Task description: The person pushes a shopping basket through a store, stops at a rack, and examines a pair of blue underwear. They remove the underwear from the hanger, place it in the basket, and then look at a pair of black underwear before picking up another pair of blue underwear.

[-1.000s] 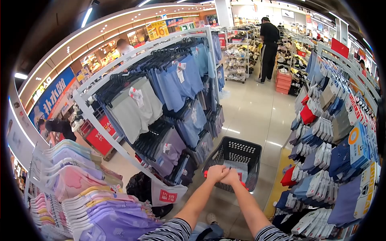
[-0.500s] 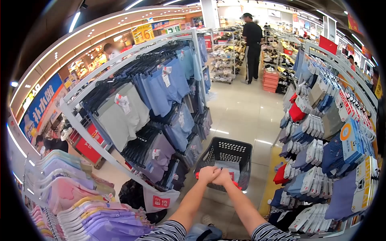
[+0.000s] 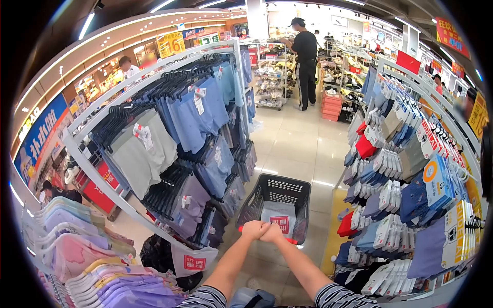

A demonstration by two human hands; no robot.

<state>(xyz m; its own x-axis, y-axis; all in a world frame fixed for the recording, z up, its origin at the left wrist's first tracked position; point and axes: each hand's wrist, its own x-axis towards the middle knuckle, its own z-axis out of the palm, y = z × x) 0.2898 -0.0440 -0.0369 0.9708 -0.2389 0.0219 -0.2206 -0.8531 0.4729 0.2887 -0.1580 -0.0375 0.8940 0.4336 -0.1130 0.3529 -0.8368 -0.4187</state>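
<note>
My left hand (image 3: 253, 230) and my right hand (image 3: 272, 232) are side by side and touching, both closed on the red handle (image 3: 291, 241) of a dark grey shopping basket (image 3: 300, 205). The basket has perforated walls and stands in front of me, low in the aisle. A flat grey-white bag (image 3: 278, 211) with a red printed square lies on its bottom. Fingers of both hands cover the middle of the handle, and its red ends show on either side.
A rack of shorts (image 3: 141, 149) stands left of the basket, with pastel clothes (image 3: 77, 251) nearer me. Packaged garments (image 3: 390, 215) hang on the right rack. Farther up the tiled aisle (image 3: 287, 143), a person in black (image 3: 306, 61) stands beside shoe shelves (image 3: 271, 77).
The view has turned slightly right, so racks and basket appear further left. More of the bag's red print shows. The person in black now has an arm out toward the shelves.
</note>
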